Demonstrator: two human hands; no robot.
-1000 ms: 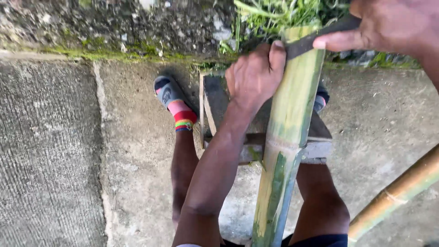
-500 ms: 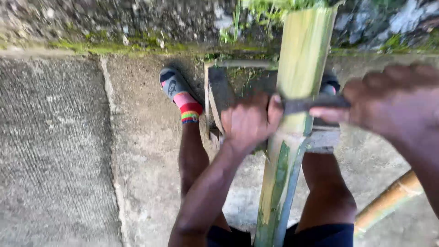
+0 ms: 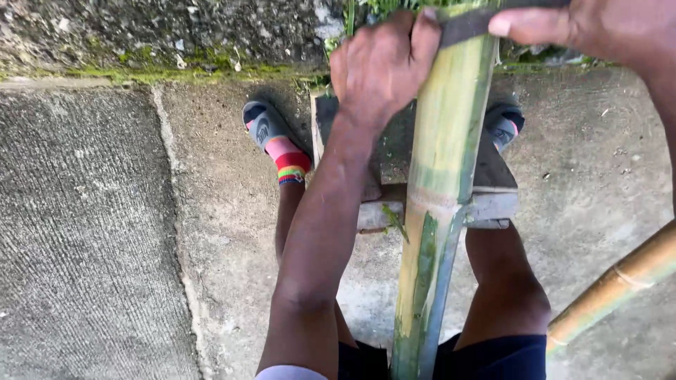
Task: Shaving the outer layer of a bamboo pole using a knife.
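My left hand is clamped on one end of the dark flat metal blade, which lies crosswise on the long green-yellow bamboo pole running twelve to six; my right hand pinches the blade's three o'clock end.

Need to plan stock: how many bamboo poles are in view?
2: one green bamboo pole upright between the knees, under both hands; another bamboo pole lying at lower right. More may lie outside the frame.

bamboo pole on wooden block | between legs | second pole right
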